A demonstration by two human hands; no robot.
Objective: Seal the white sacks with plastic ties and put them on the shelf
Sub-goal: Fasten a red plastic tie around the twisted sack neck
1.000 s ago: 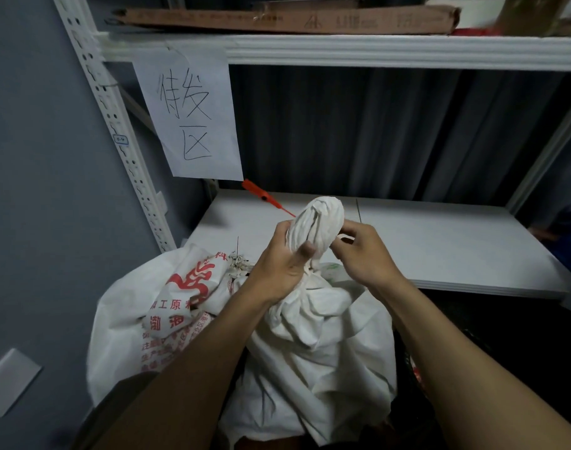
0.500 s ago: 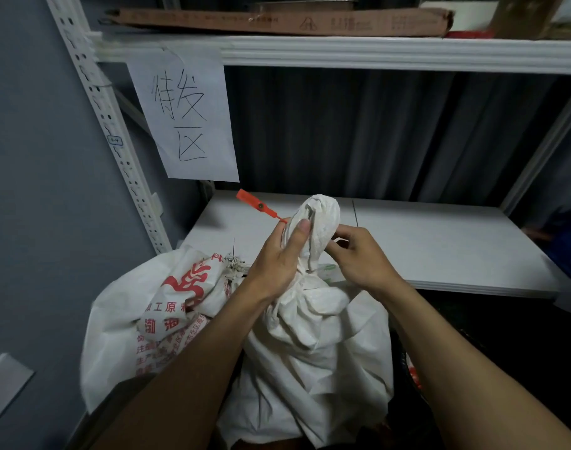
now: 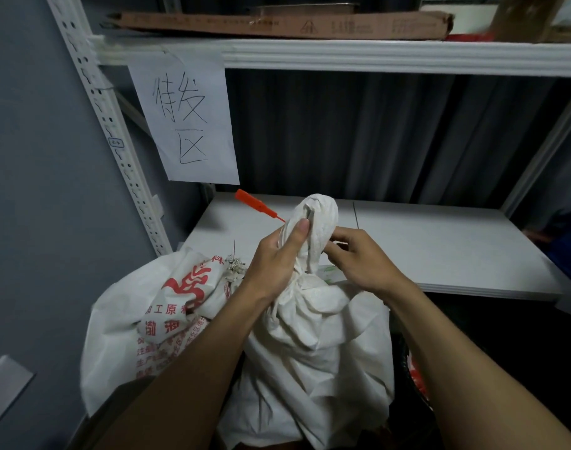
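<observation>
Both my bare forearms reach up from below, wrists close together. My left hand (image 3: 271, 264) wraps the sack neck (image 3: 320, 222) from the left, thumb laid straight up along the cloth. My right hand (image 3: 359, 261) meets it from the right, with fingers (image 3: 344, 236) curled in and tips against that same neck.

Whites broken by red print and one orange-red accent.
The plain sack (image 3: 310, 345) is shown in unmarked off-white; the printed sack (image 3: 167, 306) is white, stamped with red characters and a swirl. The plastic tie (image 3: 256, 205) is coloured orange-red. The shelf board (image 3: 440, 251) and perforated upright (image 3: 115, 141) are painted white. The paper sign (image 3: 186, 125) is white, lettered in black strokes. The cardboard box (image 3: 277, 26) is brown, the wall (image 3: 34, 206) blue-grey, the curtain (image 3: 359, 134) dark grey with vertical folds.
</observation>
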